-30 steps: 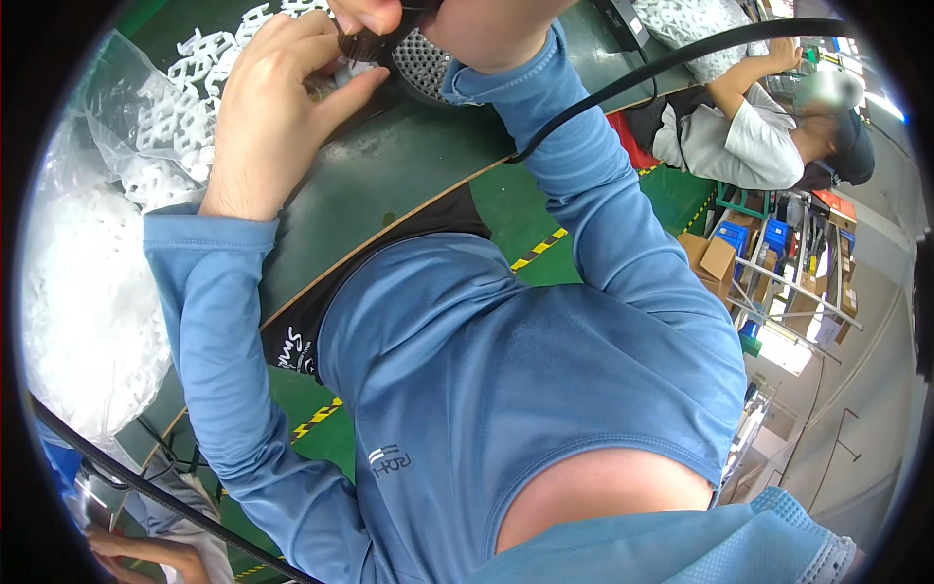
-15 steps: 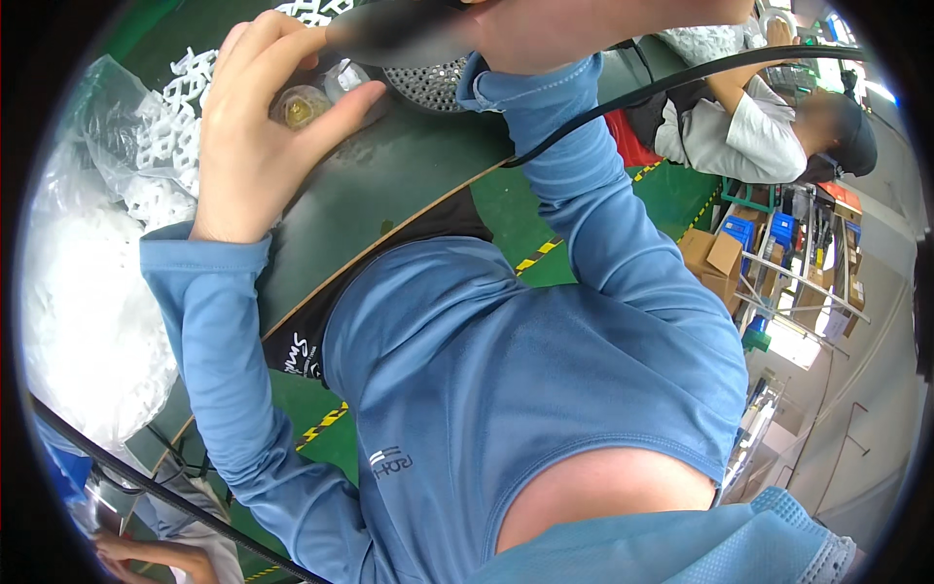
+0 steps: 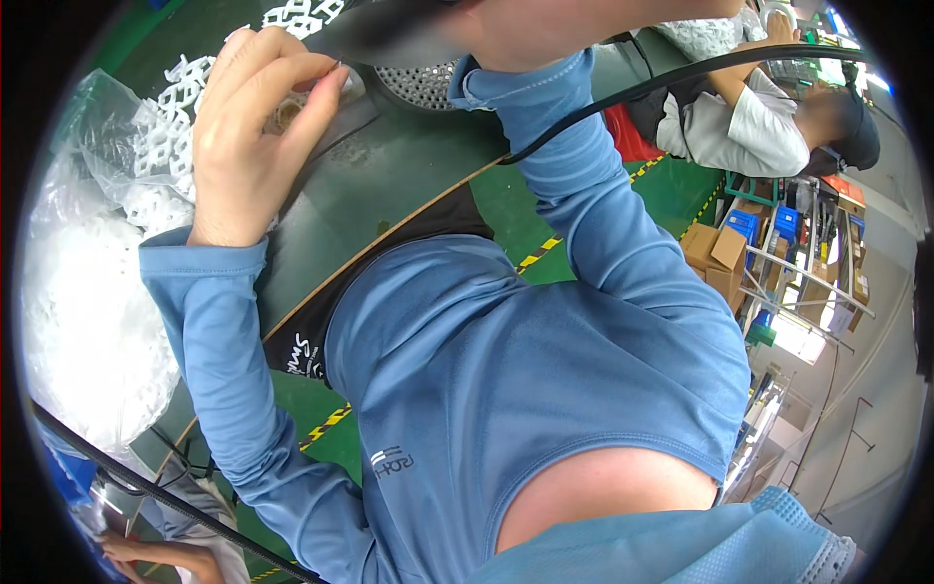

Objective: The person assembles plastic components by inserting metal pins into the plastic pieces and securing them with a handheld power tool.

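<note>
My left hand (image 3: 255,127) is raised over the dark green table (image 3: 360,195), thumb and forefinger pinched together. A tiny dark speck shows at the fingertips, too small to name. Behind these fingers a small clear round container (image 3: 285,113) is partly hidden. My right hand (image 3: 520,34) is cut off by the upper edge, and its fingers do not show. A dark, blurred, tapered shape (image 3: 389,31) reaches from it toward my left fingertips; its kind cannot be made out. Below that shape lies a round perforated metal dish (image 3: 420,84).
White lattice-like plastic parts (image 3: 167,127) and a full clear plastic bag (image 3: 92,302) crowd the table's left. A black cable (image 3: 623,92) crosses above my right sleeve. Co-workers sit at upper right (image 3: 739,122) and lower left (image 3: 165,555). Shelving with boxes (image 3: 798,248) stands at right.
My left thumb and forefinger have closed from spread apart into a pinch. The hand now covers more of the small clear container. My right hand and the dark shape have shifted slightly left.
</note>
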`<state>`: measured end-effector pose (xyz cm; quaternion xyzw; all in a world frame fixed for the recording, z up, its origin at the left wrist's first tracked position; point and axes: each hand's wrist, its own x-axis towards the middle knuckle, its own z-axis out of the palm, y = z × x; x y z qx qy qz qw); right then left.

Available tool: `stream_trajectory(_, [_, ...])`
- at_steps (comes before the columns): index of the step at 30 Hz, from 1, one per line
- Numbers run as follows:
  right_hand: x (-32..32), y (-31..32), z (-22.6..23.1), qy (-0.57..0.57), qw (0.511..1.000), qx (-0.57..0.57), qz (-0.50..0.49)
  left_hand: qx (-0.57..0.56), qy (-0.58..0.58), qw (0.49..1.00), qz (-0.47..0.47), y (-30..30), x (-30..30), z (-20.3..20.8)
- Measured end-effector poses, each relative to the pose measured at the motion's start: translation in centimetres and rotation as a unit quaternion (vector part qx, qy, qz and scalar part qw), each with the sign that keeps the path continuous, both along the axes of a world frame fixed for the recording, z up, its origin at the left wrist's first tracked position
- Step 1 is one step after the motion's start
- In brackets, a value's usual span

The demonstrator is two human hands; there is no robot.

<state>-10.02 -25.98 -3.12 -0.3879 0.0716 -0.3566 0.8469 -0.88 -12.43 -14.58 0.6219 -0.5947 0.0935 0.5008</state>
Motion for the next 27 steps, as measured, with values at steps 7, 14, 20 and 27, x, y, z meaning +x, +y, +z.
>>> stream_trajectory(7, [0.1,-0.9,-1.4,-0.147,0.976,-0.064,0.146,-0.032,0.001,0.999,-0.013,-0.5,0.0,-0.4])
stream_trajectory(14, [0.1,-1.4,-3.2,-0.096,0.957,-0.228,0.150,0.031,0.022,0.999,0.024,-0.3,-0.3,-0.1])
stream_trajectory(20, [0.7,-1.1,-3.7,-0.092,0.950,-0.246,0.169,0.091,0.006,0.995,0.047,-0.2,-0.2,-1.5])
stream_trajectory(27, [0.6,-0.9,-3.8,-0.063,0.944,-0.290,0.147,0.070,-0.018,0.997,0.041,-0.5,-0.1,-1.5])
